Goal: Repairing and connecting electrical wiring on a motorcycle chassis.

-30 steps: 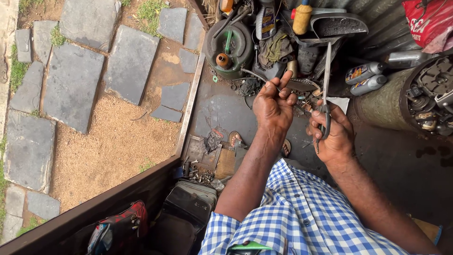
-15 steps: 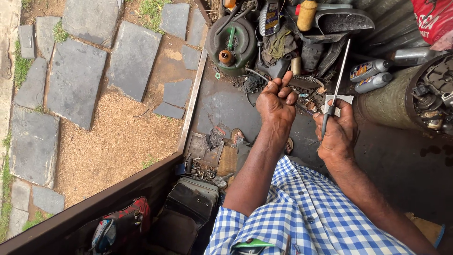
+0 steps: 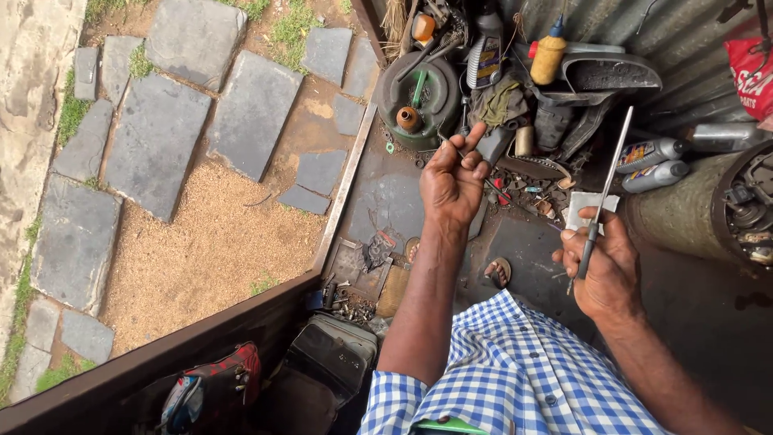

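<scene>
Metal file [image 3: 605,193] in right hand [image 3: 602,270]

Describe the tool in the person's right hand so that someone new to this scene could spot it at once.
Start at the corrugated metal wall at upper right, then drop to the right hand. It grips a long thin metal rod pointing up toward the wall. Nothing else nearby is that straight, slim and pale grey.

A dark oil bottle [image 3: 485,55] with a blue-and-yellow label stands at the top among the clutter. Beside it stands a yellow squeeze bottle [image 3: 548,56] with a red cap. Two grey spray cans [image 3: 654,161] with colourful labels lie by the drum. A red printed bag [image 3: 750,68] hangs at the right edge.
</scene>
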